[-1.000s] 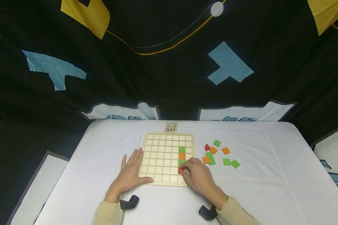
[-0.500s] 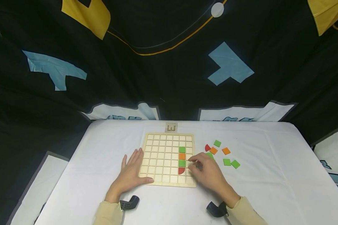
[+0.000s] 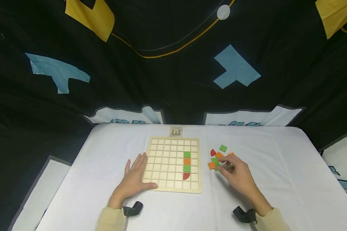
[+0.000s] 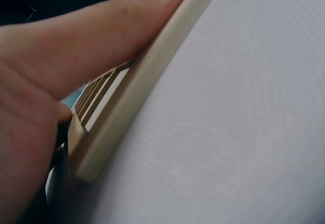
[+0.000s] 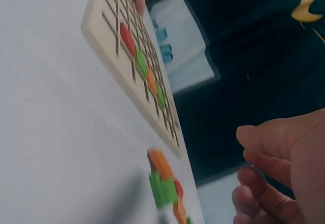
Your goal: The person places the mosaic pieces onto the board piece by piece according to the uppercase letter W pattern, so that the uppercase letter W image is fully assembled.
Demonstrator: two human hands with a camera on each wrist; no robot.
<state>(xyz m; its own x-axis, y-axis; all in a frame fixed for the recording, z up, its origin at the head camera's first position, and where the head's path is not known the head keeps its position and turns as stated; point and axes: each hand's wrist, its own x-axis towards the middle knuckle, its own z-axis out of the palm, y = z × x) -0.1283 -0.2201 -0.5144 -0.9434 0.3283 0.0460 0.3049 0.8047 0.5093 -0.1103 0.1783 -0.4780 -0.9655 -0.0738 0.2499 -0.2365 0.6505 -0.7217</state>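
Note:
A wooden grid board (image 3: 165, 160) lies on the table; one column holds a green square tile (image 3: 187, 154), an orange square tile (image 3: 187, 161), another green tile (image 3: 186, 168) and a red quarter-circle tile (image 3: 186, 176). My left hand (image 3: 134, 179) rests along the board's left side, fingers spread, thumb on the near rim (image 4: 127, 102). Over the loose tiles right of the board hovers my right hand (image 3: 239, 175), fingers bent and thumb apart from them in the head view. Its fingertips are close to a loose orange tile (image 3: 212, 165) and green tiles (image 3: 214, 160). Nothing shows in its grasp.
Beyond the fingers lie a red quarter-circle tile (image 3: 213, 152), an orange tile (image 3: 218, 155) and a green tile (image 3: 223, 148). The right hand partly covers other tiles. A small patterned square card (image 3: 176, 131) lies behind the board. Dark cloth (image 3: 173, 89) hangs behind the white table (image 3: 277, 160).
My right hand has left the red quarter-circle tile in the board's column and moved right, over the loose tiles. The left hand has stayed in place.

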